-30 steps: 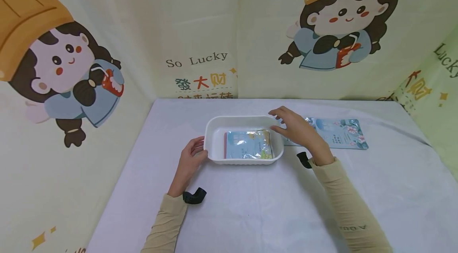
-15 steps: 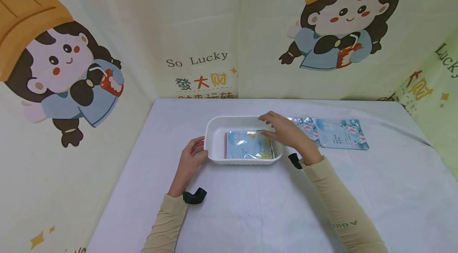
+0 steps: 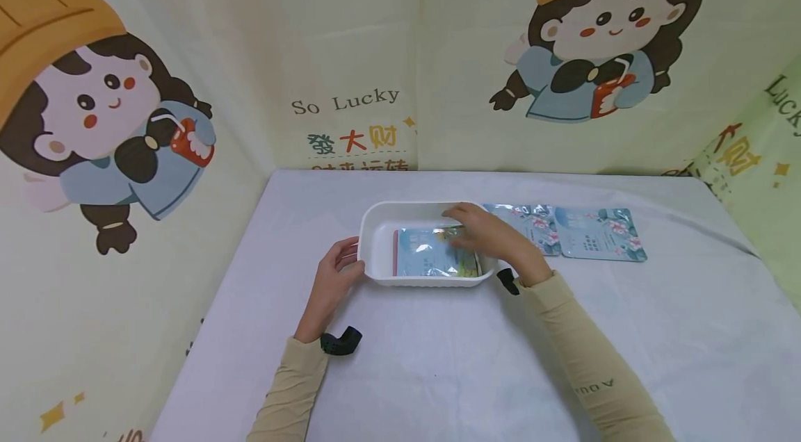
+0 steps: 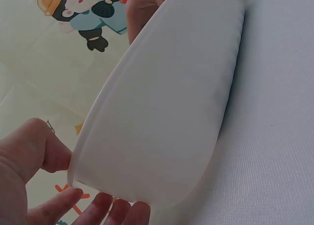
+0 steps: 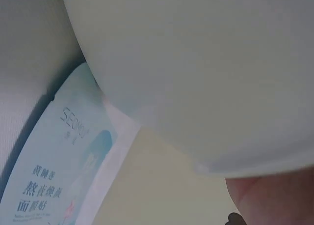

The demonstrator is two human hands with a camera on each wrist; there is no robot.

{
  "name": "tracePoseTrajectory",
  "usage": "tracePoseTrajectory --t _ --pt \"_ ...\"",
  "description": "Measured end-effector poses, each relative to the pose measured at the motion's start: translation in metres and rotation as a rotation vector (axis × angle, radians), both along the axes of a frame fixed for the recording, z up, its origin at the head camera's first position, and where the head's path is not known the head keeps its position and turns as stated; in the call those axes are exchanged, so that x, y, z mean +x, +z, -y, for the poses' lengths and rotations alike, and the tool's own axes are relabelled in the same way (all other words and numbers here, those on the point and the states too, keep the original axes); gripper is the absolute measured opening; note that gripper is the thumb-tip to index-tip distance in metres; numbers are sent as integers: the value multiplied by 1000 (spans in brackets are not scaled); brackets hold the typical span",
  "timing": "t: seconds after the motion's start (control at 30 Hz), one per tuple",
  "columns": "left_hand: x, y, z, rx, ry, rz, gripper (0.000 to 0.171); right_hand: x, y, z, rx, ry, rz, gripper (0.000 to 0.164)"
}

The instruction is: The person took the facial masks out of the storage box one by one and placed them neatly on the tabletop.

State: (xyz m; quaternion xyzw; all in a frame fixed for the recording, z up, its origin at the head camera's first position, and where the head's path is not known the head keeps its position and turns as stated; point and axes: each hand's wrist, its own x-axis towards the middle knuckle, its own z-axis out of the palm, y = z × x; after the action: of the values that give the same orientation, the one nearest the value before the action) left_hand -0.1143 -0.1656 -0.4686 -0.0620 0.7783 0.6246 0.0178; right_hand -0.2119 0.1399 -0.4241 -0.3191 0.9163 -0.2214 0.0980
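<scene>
In the head view a white plastic tray (image 3: 375,247) holds a small stack of shiny sachets, a light blue sachet (image 3: 419,254) on top and a pink edge at its left. My left hand (image 3: 332,282) holds the tray's left end; in the left wrist view the thumb is at the rim and the fingers lie against the end wall (image 4: 157,102). Over the tray's right end reaches my right hand (image 3: 494,237), fingers spread and loosely bent above the stack. They overlap the top sachet's right part. The tray wall hides most of this hand in the right wrist view.
To the right of the tray lie two flat blue face mask packets with flower prints, the near packet (image 3: 544,226) partly behind my right hand and the far packet (image 3: 602,233) beside it. The white tablecloth (image 3: 438,358) ends at a printed curtain (image 3: 463,80) at the back.
My right hand has moved left and slightly down, from the tray's right rim to over the sachets. More of the near face mask packet shows. My left hand keeps its place on the tray.
</scene>
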Motion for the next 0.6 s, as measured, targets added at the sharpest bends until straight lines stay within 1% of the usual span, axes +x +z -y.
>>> tracePoseTrajectory --t 0.07,0.23,0.33,0.4,0.5,0.6 --pt "-1 0 0 0 0 3 52 -1 -3 2 -1 27 -24 60" --pt "-2 -1 -1 -1 -2 5 51 -2 -7 5 -24 90 -117 63" --pt "-1 -1 -1 -1 0 5 50 -2 -9 6 -18 110 -153 63" --pt "-1 -2 -1 -2 1 2 50 -2 -10 7 -8 118 -164 63" --pt "-1 -3 0 0 4 5 50 -2 -11 8 10 121 -154 63" --pt "0 0 -1 1 1 18 50 -3 -13 9 23 126 -131 62"
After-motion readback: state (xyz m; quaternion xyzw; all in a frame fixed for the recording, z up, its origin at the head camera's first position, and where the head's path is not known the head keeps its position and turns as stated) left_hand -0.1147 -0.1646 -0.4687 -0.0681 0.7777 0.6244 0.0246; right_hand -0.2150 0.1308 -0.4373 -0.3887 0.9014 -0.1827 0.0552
